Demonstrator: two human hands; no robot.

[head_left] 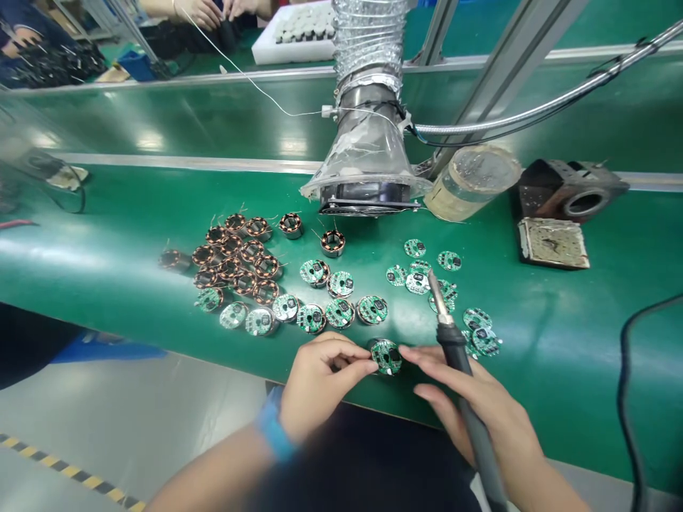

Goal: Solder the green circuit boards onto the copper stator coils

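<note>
Round green circuit board (386,357) between left hand (323,380) and right hand (469,405); soldering iron (452,348) in right.

Left fingers pinch the board's edge at the green bench (538,370) front; right hand grips the iron, fingertips at the board. Beyond lie further boards (340,313), copper coil rings (240,259), and a fume duct (368,163).

I've got a round green circuit board (386,357) sitting on a dark coil, soldering iron (452,348) angled tip-up just right of it.
</note>
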